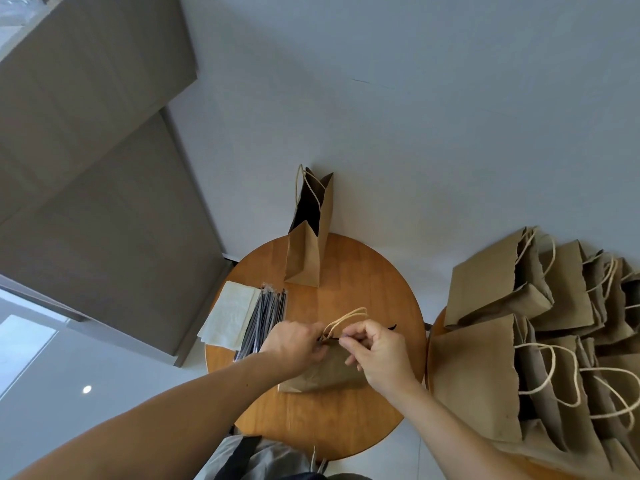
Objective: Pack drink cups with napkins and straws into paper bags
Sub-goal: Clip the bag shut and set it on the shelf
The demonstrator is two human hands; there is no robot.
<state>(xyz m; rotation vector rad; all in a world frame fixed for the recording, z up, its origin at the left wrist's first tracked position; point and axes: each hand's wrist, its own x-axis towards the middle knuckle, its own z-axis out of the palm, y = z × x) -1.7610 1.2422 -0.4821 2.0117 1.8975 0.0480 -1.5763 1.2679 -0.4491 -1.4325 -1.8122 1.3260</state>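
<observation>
A brown paper bag [323,374] stands on the round wooden table [363,282] right under my hands. My left hand [296,344] grips its top edge on the left. My right hand [375,353] pinches the top edge on the right, fingers curled. The bag's twine handles [346,318] arch up between the two hands. The top of the bag looks pressed together, and its contents are hidden. A second paper bag [310,244] stands open at the far edge of the table. White napkins [230,315] and a bundle of wrapped straws [265,318] lie at the left.
A second table at the right carries several paper bags [540,358] lying packed together with handles showing. A grey cabinet [97,188] stands to the left against the white wall. Bare tabletop shows near the front edge.
</observation>
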